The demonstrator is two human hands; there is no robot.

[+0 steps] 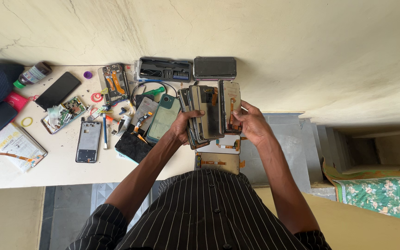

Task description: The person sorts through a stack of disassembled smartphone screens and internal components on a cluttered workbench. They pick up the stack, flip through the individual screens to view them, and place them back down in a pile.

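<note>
My left hand [184, 125] grips a fanned stack of phone screen panels [203, 113], held upright over the table's right end. My right hand [251, 122] holds one more screen panel [231, 105] with an orange flex cable, just right of the stack and touching it. Below the hands, two further panels [218, 161] lie flat on the white table [33, 173]. A green phone back [163, 118] lies just left of the stack.
On the table lie an opened phone [113, 83], a phone frame [88, 141], a circuit-board phone [65, 113], black phones [58, 90], a screwdriver kit case [164, 69], a dark case [215, 68], a bottle [33, 74], a booklet [17, 144]. Steps and patterned cloth [380, 192] sit at right.
</note>
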